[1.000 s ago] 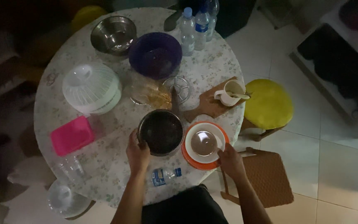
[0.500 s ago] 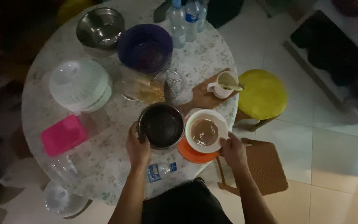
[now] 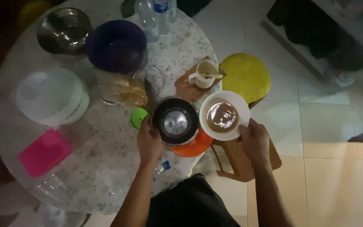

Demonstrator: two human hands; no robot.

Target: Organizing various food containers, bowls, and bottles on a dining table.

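My right hand (image 3: pixel 255 141): fingers clasp the rim of the white bowl (image 3: pixel 224 115).
White bowl: round, shallow, brown liquid inside, lifted past the table edge.
My left hand (image 3: pixel 149 142): grips the dark pot (image 3: pixel 175 121).
Dark pot: shiny bottom, beside the orange plate (image 3: pixel 194 146).

Blue-labelled small bottle (image 3: pixel 161 168) lying by table edge; clear crinkly snack bag (image 3: pixel 120 90) mid-table.

Round bench (image 3: pixel 106 168) bearing a purple bowl (image 3: pixel 116 46), steel bowl (image 3: pixel 64 30), white domed cover (image 3: pixel 51 96), pink box (image 3: pixel 43 152), and white mug (image 3: pixel 204 73) on a wooden board (image 3: pixel 185 89); yellow stool (image 3: pixel 245 75) beside.
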